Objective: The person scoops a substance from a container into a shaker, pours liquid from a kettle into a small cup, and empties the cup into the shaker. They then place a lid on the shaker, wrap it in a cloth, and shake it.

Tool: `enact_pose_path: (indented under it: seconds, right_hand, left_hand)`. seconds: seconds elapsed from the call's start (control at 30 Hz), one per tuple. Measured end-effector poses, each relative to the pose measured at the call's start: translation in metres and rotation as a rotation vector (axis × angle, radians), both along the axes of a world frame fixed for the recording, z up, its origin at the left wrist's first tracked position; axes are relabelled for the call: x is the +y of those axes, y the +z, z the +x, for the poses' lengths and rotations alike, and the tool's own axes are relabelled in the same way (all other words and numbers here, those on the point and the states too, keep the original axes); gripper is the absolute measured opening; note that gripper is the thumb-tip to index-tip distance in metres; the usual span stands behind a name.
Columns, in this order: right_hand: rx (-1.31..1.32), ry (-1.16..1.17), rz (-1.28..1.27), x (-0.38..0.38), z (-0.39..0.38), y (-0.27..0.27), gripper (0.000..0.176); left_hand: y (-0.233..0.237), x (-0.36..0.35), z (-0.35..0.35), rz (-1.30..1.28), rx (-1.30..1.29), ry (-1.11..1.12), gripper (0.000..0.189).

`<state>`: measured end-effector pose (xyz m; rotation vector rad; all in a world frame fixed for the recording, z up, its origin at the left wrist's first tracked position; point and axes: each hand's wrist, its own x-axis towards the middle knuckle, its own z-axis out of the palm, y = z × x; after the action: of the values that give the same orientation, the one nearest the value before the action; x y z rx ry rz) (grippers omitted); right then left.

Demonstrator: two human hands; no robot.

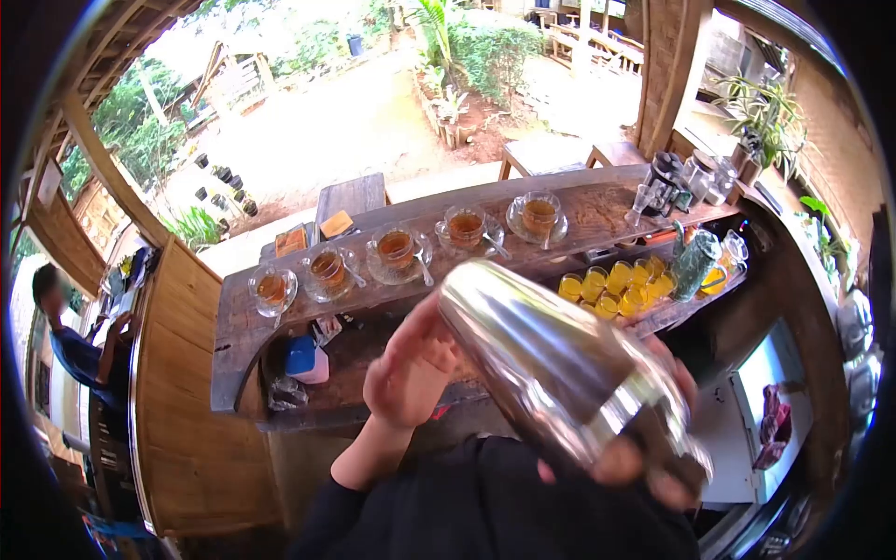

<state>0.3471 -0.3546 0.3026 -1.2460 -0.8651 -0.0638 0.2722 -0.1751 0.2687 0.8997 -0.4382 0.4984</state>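
A shiny metal cocktail shaker slants across the middle in front of my dark clothing, its broad end up and to the left. My right hand is wrapped round its lower, narrower end, with fingers on both sides and some motion blur. At the broad end, my left hand has its palm turned towards the camera and its fingers against the metal, partly hidden by it. Beyond the shaker, glass cups of amber drink, such as this cup, stand on saucers with spoons along the wooden counter.
Several glasses of yellow drink fill the shelf below the counter, beside a patterned pitcher. A blue-lidded container sits lower left. Jars and a potted plant occupy the right end. Another person stands far left.
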Motion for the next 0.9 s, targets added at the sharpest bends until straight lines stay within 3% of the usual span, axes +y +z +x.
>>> enact_pose_path:
  seconds: [0.07,0.13,0.2,0.23,0.3,0.4,0.43,0.47,0.53,0.57,0.6,0.7,0.73,0.77,0.8,0.83,0.87,0.9]
  right_hand:
    - [-0.070,0.014,-0.045,-0.002,0.006,-0.011,0.088]
    - [-0.171,0.030,-0.087,-0.002,0.016,-0.024,0.102]
    - [0.321,0.055,-0.231,0.002,0.028,-0.107,0.113]
    - [0.301,0.068,-0.236,0.007,0.035,-0.103,0.113]
    - [-0.030,-0.105,-0.125,0.013,0.042,-0.091,0.090]
    - [-0.477,-0.368,0.059,0.014,0.027,-0.072,0.069]
    - [-0.055,-0.152,-0.155,0.013,0.016,-0.045,0.071]
    - [-0.353,-0.418,0.224,0.047,0.012,-0.034,0.075]
    - [-1.260,-0.925,-0.156,0.013,0.008,0.015,0.072]
    - [-1.261,-0.923,-0.161,0.006,0.004,0.011,0.072]
    - [-0.920,-0.767,-0.184,-0.004,-0.008,0.000,0.077]
    - [0.079,-0.276,-0.197,-0.028,-0.037,-0.034,0.091]
    - [0.083,-0.272,-0.196,-0.029,-0.035,-0.045,0.091]
    - [-0.024,-0.252,-0.112,-0.028,-0.028,-0.058,0.095]
    - [-0.138,-0.229,-0.019,-0.019,-0.029,-0.047,0.099]
    - [0.021,-0.147,-0.133,-0.047,-0.049,-0.017,0.114]
    - [0.020,-0.128,-0.137,-0.044,-0.065,0.001,0.114]
    - [0.033,-0.135,-0.172,-0.033,-0.086,0.014,0.113]
  left_hand:
    - [-0.007,0.006,0.004,0.077,-0.036,-0.002,0.074]
    - [-0.012,0.009,0.021,-0.130,0.255,0.209,0.085]
    - [-0.016,0.010,0.025,-0.214,0.293,0.267,0.087]
    - [-0.019,0.007,0.017,-0.162,0.150,0.122,0.083]
    - [-0.018,0.000,0.009,-0.066,0.006,-0.050,0.078]
    - [-0.021,-0.002,0.019,-0.157,0.191,0.164,0.080]
    - [-0.026,0.002,0.025,-0.265,0.194,0.197,0.079]
    - [-0.022,0.007,0.024,-0.237,0.225,0.223,0.083]
    - [-0.010,-0.011,0.001,-0.121,0.095,0.061,0.089]
    - [-0.006,-0.014,-0.005,-0.030,0.072,0.031,0.092]
    - [-0.006,-0.018,-0.012,0.057,0.054,0.002,0.095]
    - [-0.002,-0.019,-0.005,-0.148,0.107,0.161,0.086]
    - [-0.005,-0.017,-0.003,-0.199,0.146,0.268,0.085]
    - [-0.009,-0.013,-0.011,-0.168,0.109,0.239,0.081]
    - [-0.009,-0.015,-0.022,-0.164,0.105,0.248,0.081]
    - [-0.009,-0.020,-0.035,-0.044,0.000,0.138,0.077]
    - [-0.007,-0.024,-0.048,0.071,-0.097,0.032,0.073]
    - [0.003,-0.028,-0.058,0.078,-0.125,0.089,0.069]
